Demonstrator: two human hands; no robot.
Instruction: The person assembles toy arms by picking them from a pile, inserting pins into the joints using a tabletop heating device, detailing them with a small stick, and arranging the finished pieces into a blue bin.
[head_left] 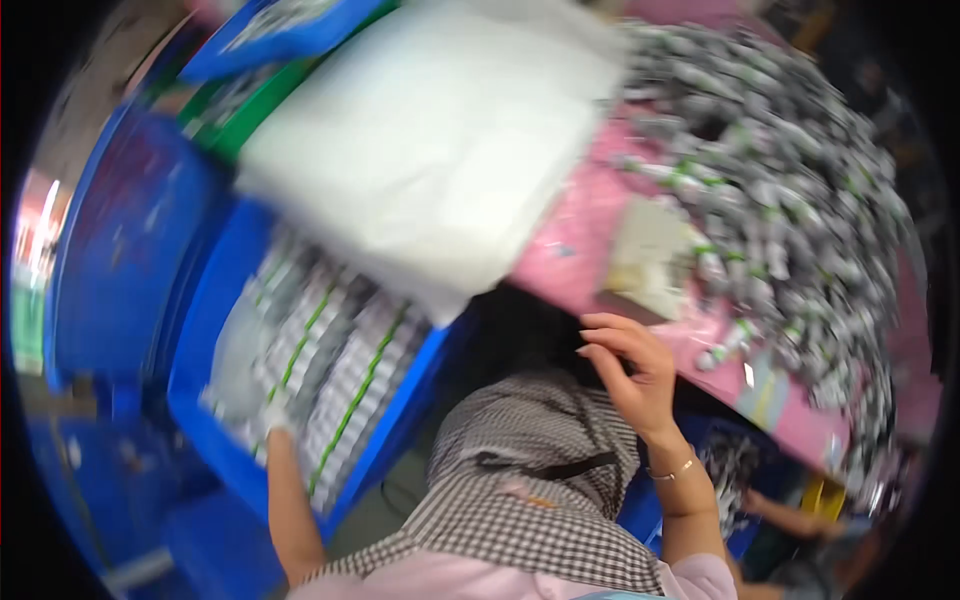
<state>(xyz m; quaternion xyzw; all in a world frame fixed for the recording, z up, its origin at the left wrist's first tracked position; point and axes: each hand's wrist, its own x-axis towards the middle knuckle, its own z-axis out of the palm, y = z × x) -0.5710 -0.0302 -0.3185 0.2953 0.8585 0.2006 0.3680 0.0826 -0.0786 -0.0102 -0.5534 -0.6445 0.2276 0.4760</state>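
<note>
My left hand [279,420] reaches into a blue bin [395,430] at the left. It touches the near side of the rows of grey and white bundles [335,370] with green bands; its fingers are too blurred to read. My right hand [632,370] is raised over my lap, beside the edge of the pink table [565,250]. Its fingers are bent, with a gap between thumb and forefinger and nothing held. Just beyond it a small pale box [645,260] stands on the table.
A large white sheet [420,130] covers the upper middle. Many grey bundles [780,180] are heaped on the table at right. Blue bins [130,240] and a green crate [235,125] stand at left. Another person's arm [785,515] shows at lower right.
</note>
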